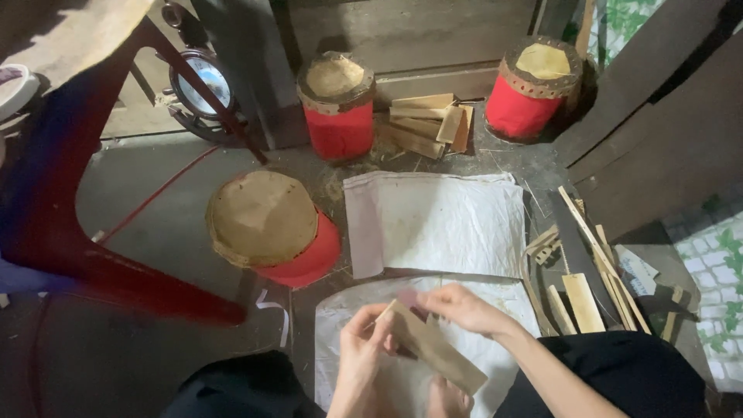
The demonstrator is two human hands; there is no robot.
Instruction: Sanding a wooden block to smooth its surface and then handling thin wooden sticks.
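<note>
1. A white woven sheet [437, 220] lies flat on the floor just beyond the fingers; a second white sheet [340, 317] lies beneath both hands.
2. A red drum [272, 228] lies tilted to the left of the fingers; two more red drums [337, 104] [532, 89] stand upright farther off.
3. A flat wooden strip [433, 348] slants between both hands.
4. The right hand [464, 308] has its fingers closed narrowly on the strip's upper end.
5. The left hand [362, 356] has its fingers curled around the strip's lower side.
6. Loose wood slats [582, 300] lie right of the fingers.
</note>
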